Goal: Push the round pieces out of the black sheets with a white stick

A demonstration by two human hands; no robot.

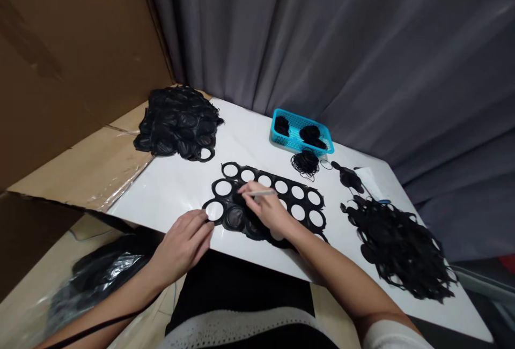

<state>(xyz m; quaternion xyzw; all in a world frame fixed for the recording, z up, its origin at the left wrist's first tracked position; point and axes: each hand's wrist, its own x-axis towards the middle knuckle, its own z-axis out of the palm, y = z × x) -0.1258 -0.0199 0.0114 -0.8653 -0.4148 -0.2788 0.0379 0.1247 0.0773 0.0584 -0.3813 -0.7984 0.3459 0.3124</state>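
A black rubber sheet (290, 184) with rows of round holes lies near the white table's front edge. Several holes show white table through them; a few front rounds are still filled with black discs (235, 217). My left hand (189, 236) is closed at the sheet's front left corner, fingertips together on the rim of one ring. Over the middle of the sheet, my right hand (261, 207) grips a thin, pale, pen-like tool (261, 192). The tool's working tip is hidden by the fingers, which touch the sheet.
A pile of black sheets (179, 121) rests at the back left, beside a large cardboard box (72, 43). At the back stands a blue basket (302, 124) with black pieces, thin black rings (306, 162) before it. Black scraps (402, 247) are heaped right. A grey curtain (341, 43) hangs behind.
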